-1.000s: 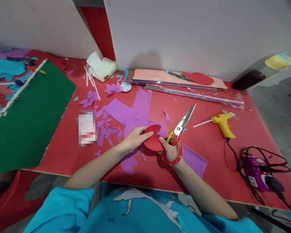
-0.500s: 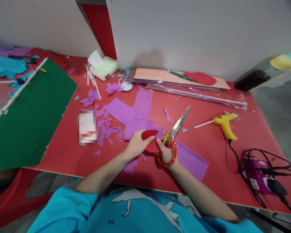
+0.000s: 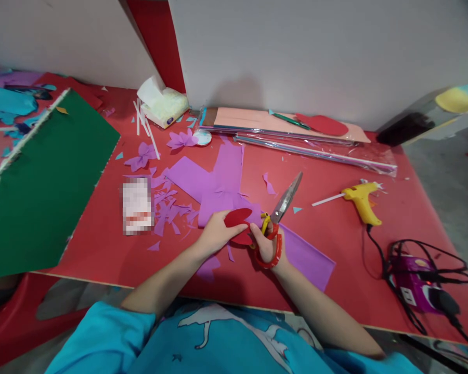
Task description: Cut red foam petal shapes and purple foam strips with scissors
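The left hand is mostly closed and pinches a thin, flat, red cut-out piece with round edges, with its thumb on top. The red piece is up above the red table, between the two hands. The right hand is curled around a big pair of metal scissors with red and yellow handles. A red handle loop goes around this hand. Its thumb is at the right edge of the red piece, but I cannot tell how hard it presses. The blades look shut together and point up and away to the right.

Behind the hands, big flat purple sheets lie across each other. To their left is a messy bunch of little purple scraps. A folded purple sheet is just right of the right hand.

Farther right lies a yellow glue gun with a white stick in it. Near it is a shiny purple box with black wires. At the back, a green pen and a red oval lie on some peach-coloured sheets. Two purple paper-like flowers sit near a soft pack of tissues.
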Action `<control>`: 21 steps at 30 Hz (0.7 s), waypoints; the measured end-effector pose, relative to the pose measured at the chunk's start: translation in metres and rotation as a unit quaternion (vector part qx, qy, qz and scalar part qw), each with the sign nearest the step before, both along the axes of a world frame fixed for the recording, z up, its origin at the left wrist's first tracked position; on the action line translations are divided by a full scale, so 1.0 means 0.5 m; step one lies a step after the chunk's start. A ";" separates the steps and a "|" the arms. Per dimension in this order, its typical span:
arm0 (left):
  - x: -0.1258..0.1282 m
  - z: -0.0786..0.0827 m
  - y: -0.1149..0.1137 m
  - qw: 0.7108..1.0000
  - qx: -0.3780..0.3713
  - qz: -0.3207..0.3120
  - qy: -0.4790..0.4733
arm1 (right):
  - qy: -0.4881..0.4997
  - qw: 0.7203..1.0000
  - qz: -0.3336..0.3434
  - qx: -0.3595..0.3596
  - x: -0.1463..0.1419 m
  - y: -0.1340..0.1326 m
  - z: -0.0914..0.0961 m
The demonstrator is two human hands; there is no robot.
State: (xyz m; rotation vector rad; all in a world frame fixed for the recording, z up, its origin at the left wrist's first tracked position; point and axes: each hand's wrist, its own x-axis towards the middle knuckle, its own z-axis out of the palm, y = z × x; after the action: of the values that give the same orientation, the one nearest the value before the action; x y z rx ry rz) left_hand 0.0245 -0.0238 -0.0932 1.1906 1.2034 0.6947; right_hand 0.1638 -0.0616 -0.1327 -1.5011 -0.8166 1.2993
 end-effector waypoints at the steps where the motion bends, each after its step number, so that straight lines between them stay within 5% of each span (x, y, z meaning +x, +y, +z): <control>1: 0.000 0.000 0.000 1.000 -0.005 0.003 -0.002 | 0.007 1.000 -0.002 0.002 -0.001 0.000 -0.001; 15: -0.019 0.032 0.026 0.991 -0.070 0.076 -0.079 | 0.101 0.991 0.077 0.048 0.001 0.007 0.009; 21: -0.030 0.078 0.071 0.992 0.022 0.094 -0.076 | 0.182 0.965 0.159 0.098 -0.002 -0.004 -0.012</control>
State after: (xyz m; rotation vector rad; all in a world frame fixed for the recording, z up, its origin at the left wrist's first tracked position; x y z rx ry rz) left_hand 0.0095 0.0116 -0.0542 1.0480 1.1862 0.9403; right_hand 0.1629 -0.0634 -0.1385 -0.9600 -0.9336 1.6182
